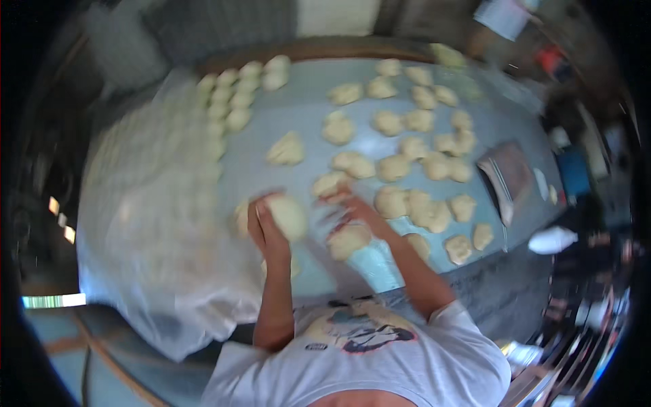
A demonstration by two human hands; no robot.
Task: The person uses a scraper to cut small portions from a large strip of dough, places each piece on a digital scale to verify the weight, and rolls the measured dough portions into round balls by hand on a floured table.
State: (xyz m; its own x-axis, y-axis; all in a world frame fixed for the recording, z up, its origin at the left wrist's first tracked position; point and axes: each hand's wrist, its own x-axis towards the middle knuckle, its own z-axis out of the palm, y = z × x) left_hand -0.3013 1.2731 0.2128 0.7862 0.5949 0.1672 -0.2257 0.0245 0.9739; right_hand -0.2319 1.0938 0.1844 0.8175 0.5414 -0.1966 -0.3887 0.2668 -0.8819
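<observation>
My left hand (266, 222) is cupped against the left side of a large, smooth dough ball (289, 217), its fingers curved over the edge. To the right, my right hand (349, 207) is blurred by motion, fingers spread apart with nothing plainly in them. Its fingertips are near one dough lump (330, 184), and another dough lump (348, 241) lies just below its thumb. Part of a further dough piece (241, 216) shows behind my left hand. A single dough piece (286, 148) sits farther back on the table (308, 102).
Several rough dough lumps (393, 167) spread over the table's right half. Rows of round dough balls (241, 100) stand at the back left, others under a clear plastic sheet (152, 224). A folded brownish cloth (507, 173) lies near the right edge, a white bottle-like item (553, 240) beyond it.
</observation>
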